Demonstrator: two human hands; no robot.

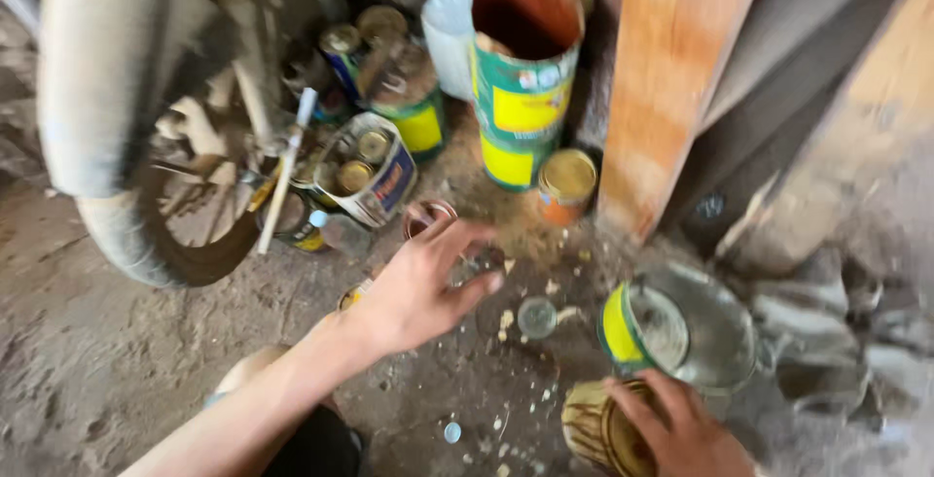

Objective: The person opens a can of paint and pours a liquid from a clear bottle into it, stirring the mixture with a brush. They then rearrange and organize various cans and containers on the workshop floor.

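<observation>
Stained tin [608, 428] sits under right hand [681, 428]; left hand [418, 287] apart.

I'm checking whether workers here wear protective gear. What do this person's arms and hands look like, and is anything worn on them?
Both hands are bare: no gloves, rings or watch show. The left hand leads into a bare forearm with no sleeve visible as far as the frame's lower edge. The right hand shows only to the wrist, also uncovered. Motion blur hides finer detail.
</observation>
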